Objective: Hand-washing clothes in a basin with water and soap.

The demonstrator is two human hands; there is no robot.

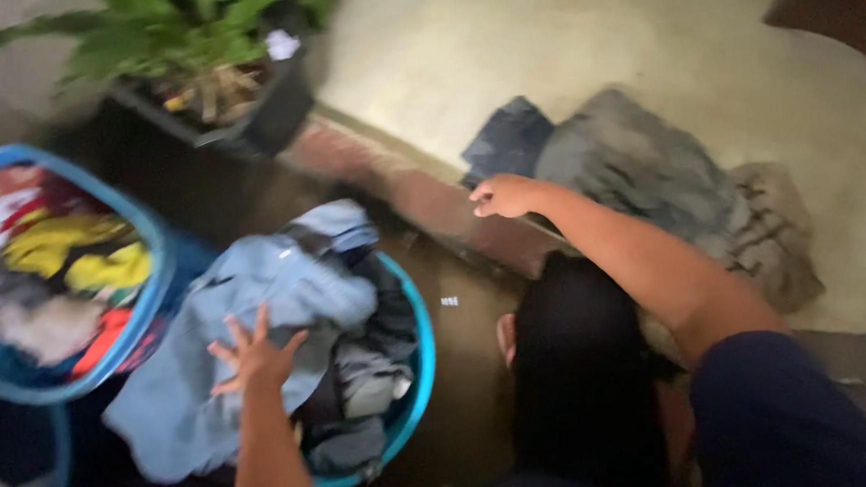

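Honestly, left hand (254,355) splayed flat on soft, floppy light-blue garment (248,330); bunch a fold. Right hand (503,196) loosely curled, empty.

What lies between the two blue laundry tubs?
Head view: only a narrow dark strip of floor separates the colourful-clothes tub from the denim-filled tub.

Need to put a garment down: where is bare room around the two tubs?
Bare floor lies between the turquoise tub and the dark clothing. The pale surface behind the folded clothes pile is bare too. Both tubs are full; the blue tub and potted plant crowd the left.
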